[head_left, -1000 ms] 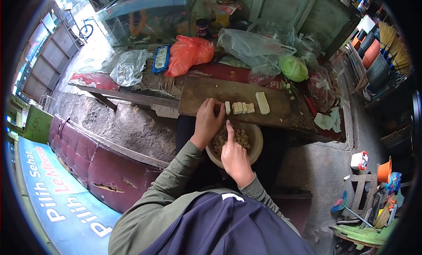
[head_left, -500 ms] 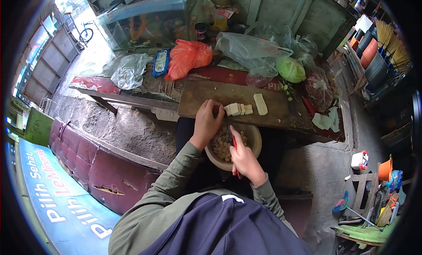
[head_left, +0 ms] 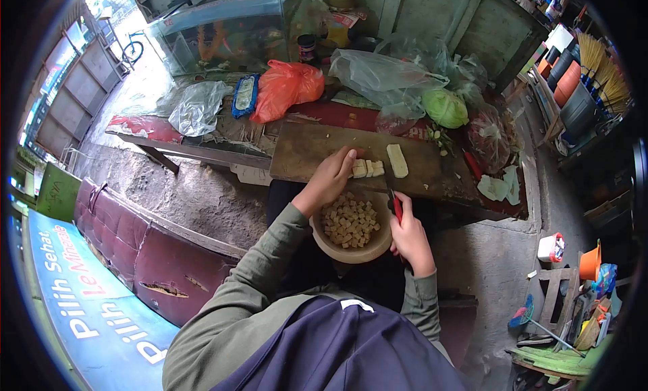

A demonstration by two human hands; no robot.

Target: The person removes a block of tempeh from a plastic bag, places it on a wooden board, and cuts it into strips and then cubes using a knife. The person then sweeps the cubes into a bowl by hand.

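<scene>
My right hand point(head_left: 412, 237) is wrapped round the red handle of a knife point(head_left: 391, 194), whose blade points up to the right of the cut white pieces. My left hand point(head_left: 332, 180) rests at the left end of those pieces point(head_left: 368, 168), its fingers together on the wooden board point(head_left: 304, 151). An uncut white slab point(head_left: 397, 161) lies farther right on the board. Below the board's edge a round bowl point(head_left: 388, 234) holds several small pale cubes point(head_left: 351, 221).
Beyond the board are a red plastic bag point(head_left: 289, 87), clear bags point(head_left: 385, 74), a blue packet point(head_left: 246, 95) and a cabbage point(head_left: 445, 107). A fish tank point(head_left: 229, 40) stands behind. A torn maroon seat point(head_left: 162, 263) is at the left.
My right hand and the knife have moved right, from over the bowl to beside the cut pieces. My left hand has shifted right and up against the pieces. More of the bowl shows.
</scene>
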